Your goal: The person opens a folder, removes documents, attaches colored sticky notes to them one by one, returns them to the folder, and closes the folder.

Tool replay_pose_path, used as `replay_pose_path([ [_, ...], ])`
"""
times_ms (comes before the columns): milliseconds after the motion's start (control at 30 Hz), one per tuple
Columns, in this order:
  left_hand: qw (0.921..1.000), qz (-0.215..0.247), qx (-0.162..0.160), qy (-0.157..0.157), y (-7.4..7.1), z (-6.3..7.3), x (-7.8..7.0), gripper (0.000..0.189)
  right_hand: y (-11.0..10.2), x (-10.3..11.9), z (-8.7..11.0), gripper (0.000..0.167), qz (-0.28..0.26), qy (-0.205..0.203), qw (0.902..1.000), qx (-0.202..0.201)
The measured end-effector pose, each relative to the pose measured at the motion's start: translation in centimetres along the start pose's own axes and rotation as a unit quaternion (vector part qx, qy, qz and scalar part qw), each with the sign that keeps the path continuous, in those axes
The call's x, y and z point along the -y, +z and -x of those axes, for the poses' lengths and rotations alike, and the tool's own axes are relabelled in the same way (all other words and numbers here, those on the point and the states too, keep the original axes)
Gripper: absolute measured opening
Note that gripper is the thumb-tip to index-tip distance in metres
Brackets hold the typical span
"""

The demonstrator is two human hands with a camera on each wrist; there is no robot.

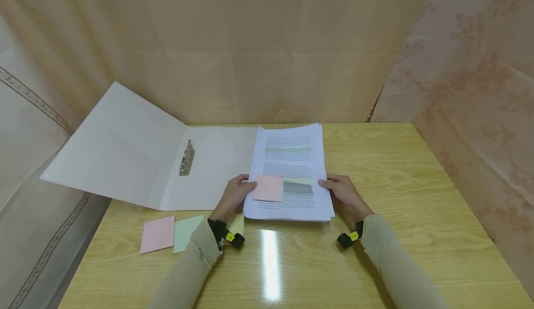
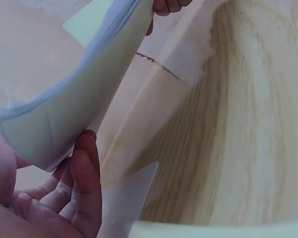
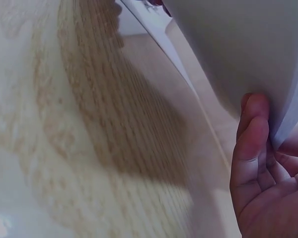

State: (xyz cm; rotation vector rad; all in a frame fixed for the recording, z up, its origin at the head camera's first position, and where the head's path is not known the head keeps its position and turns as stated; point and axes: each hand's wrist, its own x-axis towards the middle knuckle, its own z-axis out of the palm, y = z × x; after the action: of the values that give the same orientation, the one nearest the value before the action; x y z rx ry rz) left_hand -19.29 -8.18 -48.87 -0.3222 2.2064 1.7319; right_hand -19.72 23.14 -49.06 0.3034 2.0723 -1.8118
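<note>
A thick stack of printed sheets (image 1: 292,160) is held up over the table between both hands. By its left edge my left hand (image 1: 234,195) grips it, thumb on top and fingers (image 2: 87,163) underneath. On the opposite edge my right hand (image 1: 345,195) pinches the sheets, its fingers (image 3: 253,129) behind them. A pink sticky note (image 1: 267,188) lies on the top page near my left thumb. Beside that note is a pale green and grey strip (image 1: 297,186). Green highlighting marks some upper lines. The stack's underside (image 3: 238,44) looks plain in the right wrist view.
To the left a white binder (image 1: 221,165) lies open, its cover (image 1: 117,151) tilted up and a metal clip (image 1: 187,158) near the spine. Pink (image 1: 157,235), green (image 1: 187,230) and yellow (image 1: 236,224) sticky notes lie on the wooden table (image 1: 396,170). Curtains (image 1: 267,59) hang behind.
</note>
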Motion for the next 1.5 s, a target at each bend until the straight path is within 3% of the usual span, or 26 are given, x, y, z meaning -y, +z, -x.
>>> replay_pose_path([
  [200,0.9999,-0.009,-0.013,-0.002,-0.2,-0.1,0.0,0.041,0.1,0.1,0.2,0.045,-0.011,0.001,0.9999,0.004],
  [667,0.9999,-0.004,-0.011,-0.007,-0.7,0.2,-0.2,0.038,0.3,-0.2,0.4,0.046,-0.044,-0.007,0.9989,0.015],
  [833,0.9997,-0.007,-0.02,-0.01,-0.6,0.0,0.2,0.038,0.7,-0.9,0.3,0.049,-0.079,-0.004,0.9968,0.011],
  [1133,0.9996,0.013,-0.022,-0.013,-0.8,-0.1,1.3,0.035,1.0,-1.6,0.3,0.049,-0.086,-0.001,0.9963,0.007],
  [1500,0.9999,0.001,-0.016,-0.003,-0.9,0.2,0.7,0.035,0.9,-1.6,0.7,0.049,-0.104,0.005,0.9945,0.014],
])
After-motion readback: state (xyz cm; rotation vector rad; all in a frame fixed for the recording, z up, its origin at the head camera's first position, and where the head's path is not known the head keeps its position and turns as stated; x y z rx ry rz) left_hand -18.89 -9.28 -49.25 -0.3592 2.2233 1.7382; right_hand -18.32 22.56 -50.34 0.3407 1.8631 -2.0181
